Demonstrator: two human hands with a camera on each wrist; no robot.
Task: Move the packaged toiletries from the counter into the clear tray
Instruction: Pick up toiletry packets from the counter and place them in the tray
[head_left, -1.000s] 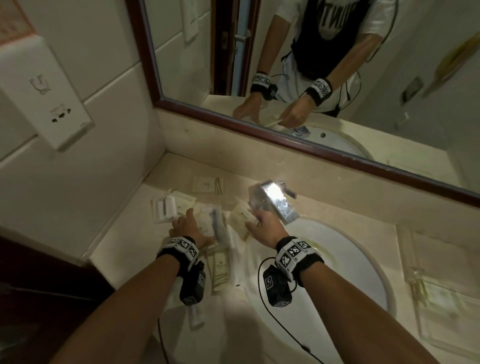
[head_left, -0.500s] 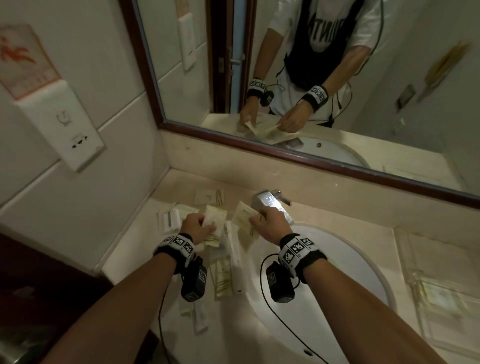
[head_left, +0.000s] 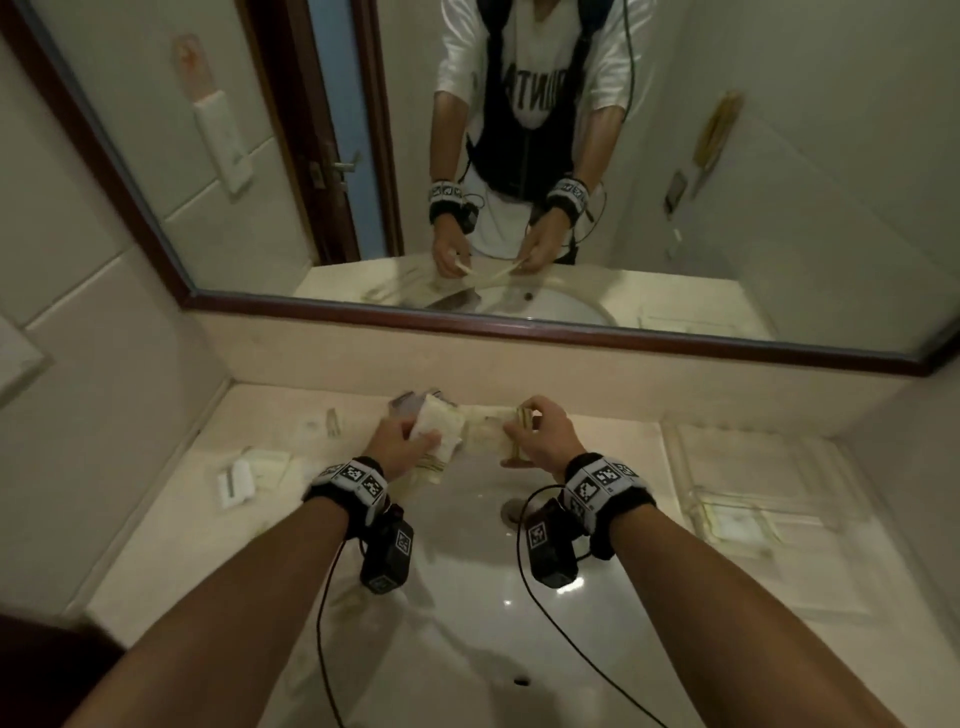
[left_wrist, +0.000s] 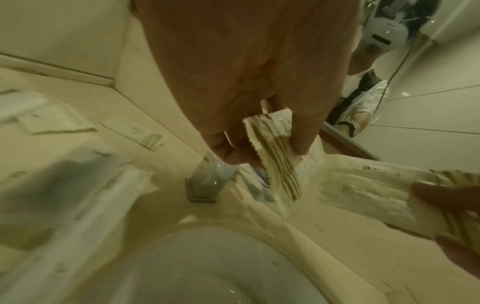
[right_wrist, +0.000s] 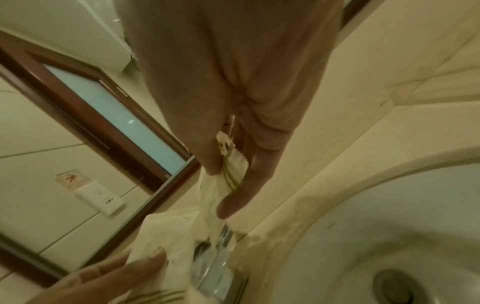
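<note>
Both hands hold cream, striped toiletry packets above the back rim of the sink. My left hand (head_left: 428, 441) pinches a small bunch of packets (head_left: 439, 428); the left wrist view shows thumb and fingers closed on a striped packet (left_wrist: 272, 148). My right hand (head_left: 517, 431) pinches another packet (head_left: 488, 431) by its striped end, seen closer as a packet (right_wrist: 232, 164) between thumb and fingers. The two bunches touch in the middle. The clear tray (head_left: 696, 499) sits on the counter at the right, with a packet or two inside. Loose packets (head_left: 270, 462) lie on the counter at the left.
A white boxed item (head_left: 236, 475) and one more packet (head_left: 330, 421) lie on the left counter. The chrome faucet (left_wrist: 207, 181) stands just behind the held packets. The white sink basin (head_left: 467, 597) lies below my wrists. A mirror (head_left: 467, 156) rises behind the counter.
Both hands have lifted packets off the left counter and carried them rightward to above the faucet. The head view has swung right, bringing the tray more into sight.
</note>
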